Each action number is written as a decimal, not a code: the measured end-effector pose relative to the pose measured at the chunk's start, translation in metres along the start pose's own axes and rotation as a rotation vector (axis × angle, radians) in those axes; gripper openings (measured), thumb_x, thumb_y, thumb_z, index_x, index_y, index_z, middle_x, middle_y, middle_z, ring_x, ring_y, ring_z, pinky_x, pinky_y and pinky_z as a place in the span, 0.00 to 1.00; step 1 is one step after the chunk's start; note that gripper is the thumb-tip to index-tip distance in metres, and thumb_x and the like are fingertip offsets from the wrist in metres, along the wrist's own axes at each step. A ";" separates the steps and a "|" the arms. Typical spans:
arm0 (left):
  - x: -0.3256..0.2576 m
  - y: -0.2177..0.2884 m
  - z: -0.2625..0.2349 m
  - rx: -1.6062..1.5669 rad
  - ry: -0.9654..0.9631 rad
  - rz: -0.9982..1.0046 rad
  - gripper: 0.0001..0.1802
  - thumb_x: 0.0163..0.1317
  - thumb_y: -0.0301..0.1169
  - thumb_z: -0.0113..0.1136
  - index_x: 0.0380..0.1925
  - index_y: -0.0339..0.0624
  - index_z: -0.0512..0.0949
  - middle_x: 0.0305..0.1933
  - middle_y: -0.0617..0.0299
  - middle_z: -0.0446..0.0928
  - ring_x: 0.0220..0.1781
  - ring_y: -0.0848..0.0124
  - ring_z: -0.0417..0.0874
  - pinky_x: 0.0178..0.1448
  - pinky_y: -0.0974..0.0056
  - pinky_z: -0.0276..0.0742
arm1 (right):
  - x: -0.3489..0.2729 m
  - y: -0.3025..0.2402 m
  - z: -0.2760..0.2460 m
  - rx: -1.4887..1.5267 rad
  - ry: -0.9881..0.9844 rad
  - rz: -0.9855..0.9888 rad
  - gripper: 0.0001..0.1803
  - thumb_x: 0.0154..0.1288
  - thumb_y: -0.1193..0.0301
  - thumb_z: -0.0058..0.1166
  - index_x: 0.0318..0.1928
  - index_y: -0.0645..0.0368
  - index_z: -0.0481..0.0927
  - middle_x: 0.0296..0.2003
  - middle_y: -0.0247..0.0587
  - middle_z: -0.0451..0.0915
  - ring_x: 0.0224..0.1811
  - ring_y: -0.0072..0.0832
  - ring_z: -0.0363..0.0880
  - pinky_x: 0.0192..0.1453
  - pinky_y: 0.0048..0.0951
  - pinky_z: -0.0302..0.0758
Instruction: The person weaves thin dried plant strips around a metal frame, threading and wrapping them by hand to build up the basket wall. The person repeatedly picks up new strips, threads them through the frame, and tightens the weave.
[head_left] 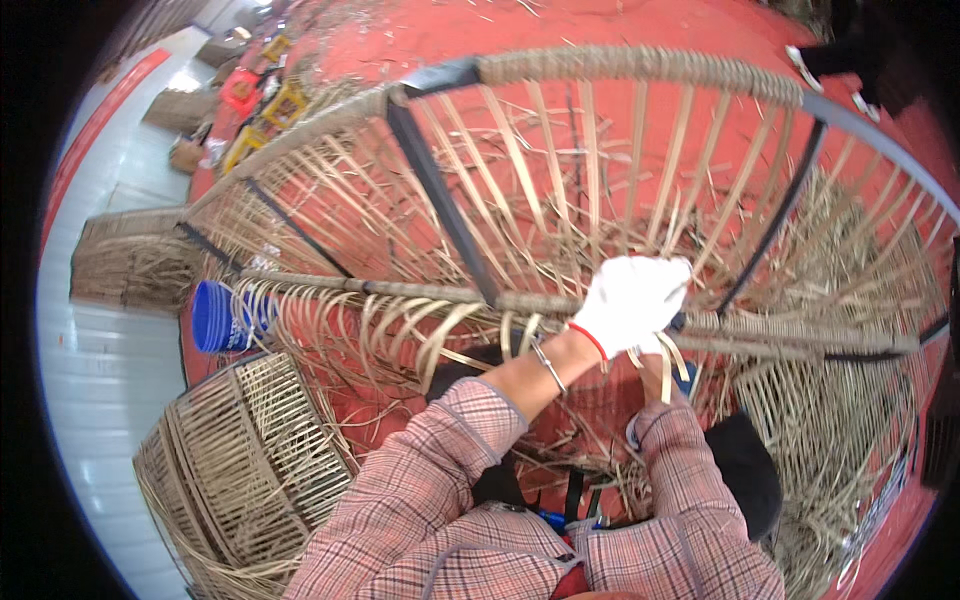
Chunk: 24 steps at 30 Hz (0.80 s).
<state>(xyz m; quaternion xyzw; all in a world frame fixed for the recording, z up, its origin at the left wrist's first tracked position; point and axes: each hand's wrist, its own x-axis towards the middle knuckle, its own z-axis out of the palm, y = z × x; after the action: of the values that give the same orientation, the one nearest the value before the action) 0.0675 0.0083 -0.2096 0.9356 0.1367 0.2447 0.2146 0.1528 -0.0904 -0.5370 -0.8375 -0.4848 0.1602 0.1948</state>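
Observation:
A long curved frame [640, 64], its dark bars wrapped with cane along the rims, spans the view in front of me. Pale flat cane strips [590, 160] run between its far rim and its near rail [800, 331]. My left hand [632, 305], in a white glove with a red cuff, is closed at the near rail where a strip meets it; glare blurs the fingers. Just below, my right hand [652, 372] is mostly hidden behind the left hand and loose strip ends [667, 375]. Its fingers do not show.
Loose strip ends curl along the rail's left part. A blue bucket [212, 315] stands at left, by a woven slatted panel [245, 450]. Heaps of cane [830, 430] lie at right on the red floor [400, 40]. Yellow crates [285, 105] stand far left; dark-clothed legs [850, 60] show far right.

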 end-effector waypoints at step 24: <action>-0.004 0.001 0.010 0.023 0.095 0.049 0.06 0.64 0.33 0.62 0.33 0.46 0.75 0.24 0.59 0.75 0.25 0.59 0.83 0.29 0.57 0.79 | -0.011 0.020 -0.006 -0.104 -0.093 -0.048 0.10 0.64 0.62 0.57 0.38 0.49 0.88 0.31 0.43 0.87 0.34 0.40 0.87 0.32 0.47 0.79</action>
<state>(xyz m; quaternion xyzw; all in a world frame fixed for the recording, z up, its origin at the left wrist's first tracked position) 0.0697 0.0027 -0.2188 0.9285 0.1264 0.2925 0.1908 0.1654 -0.1103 -0.5405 -0.8261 -0.5212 0.1689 0.1320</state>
